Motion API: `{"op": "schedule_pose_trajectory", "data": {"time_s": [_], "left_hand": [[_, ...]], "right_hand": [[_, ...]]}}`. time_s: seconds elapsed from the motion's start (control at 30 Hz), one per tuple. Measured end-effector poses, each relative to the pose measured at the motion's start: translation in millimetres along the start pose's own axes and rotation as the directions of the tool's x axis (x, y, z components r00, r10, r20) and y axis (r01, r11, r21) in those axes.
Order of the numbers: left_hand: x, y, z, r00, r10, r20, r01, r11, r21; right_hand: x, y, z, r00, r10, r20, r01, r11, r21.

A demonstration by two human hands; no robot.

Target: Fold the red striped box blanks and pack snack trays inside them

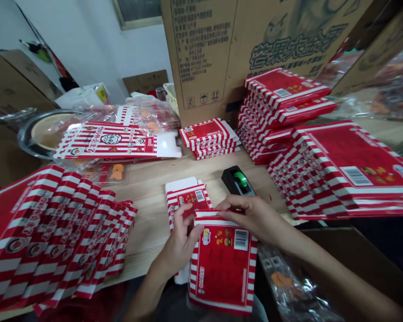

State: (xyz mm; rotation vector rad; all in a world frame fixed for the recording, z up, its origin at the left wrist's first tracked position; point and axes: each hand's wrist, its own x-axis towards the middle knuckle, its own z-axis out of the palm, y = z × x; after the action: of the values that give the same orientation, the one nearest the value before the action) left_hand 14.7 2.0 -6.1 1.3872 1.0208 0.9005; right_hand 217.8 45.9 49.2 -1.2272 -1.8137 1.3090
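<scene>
Our left hand point(180, 241) pinches the upper edge of a red-and-white striped paper box point(223, 268). Its fingers are curled, but we cannot tell exactly how the thumb sits. Our right hand point(251, 215) lies across the same edge, with the fingers stretched out, close together and pressing down. The box lies printed side up, with a barcode point(241, 239) near its top corner, and its lower part reaches past the near edge of the wooden table point(147, 223).

Just behind it, a second striped box point(187, 201) with a white flap touches our left hand. A black tape dispenser point(237, 181) with a green roll sits just beyond our right fingers point(233, 202).

Flat striped boxes lie fanned out on the left point(53, 237) and stacked on the right point(342, 172). More stacks point(282, 107) stand against a large cardboard carton point(201, 58). A clear printed plastic bag point(289, 281) lies below the table edge, near our right forearm point(325, 264).
</scene>
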Motion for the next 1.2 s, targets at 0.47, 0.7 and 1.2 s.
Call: {"op": "schedule_pose_trajectory", "data": {"time_s": [0.47,0.7,1.2], "left_hand": [[-5.6,1.1,-4.5,0.997,0.075,0.032,-0.081,0.950,0.301],[-7.1,-4.5,-4.9,0.973,0.149,-0.178,-0.085,0.942,0.325],[23.6,28.0,-46.7,0.870,0.167,-0.465,-0.031,0.958,0.286]], "right_hand": [[-10.3,1.3,-13.3,0.993,-0.009,0.117,-0.011,0.986,0.168],[-25.0,9.3,-13.4,0.994,0.092,-0.054,-0.070,0.944,0.322],[-15.4,96.1,-44.6,0.757,0.181,-0.628,-0.184,0.981,0.062]]}}
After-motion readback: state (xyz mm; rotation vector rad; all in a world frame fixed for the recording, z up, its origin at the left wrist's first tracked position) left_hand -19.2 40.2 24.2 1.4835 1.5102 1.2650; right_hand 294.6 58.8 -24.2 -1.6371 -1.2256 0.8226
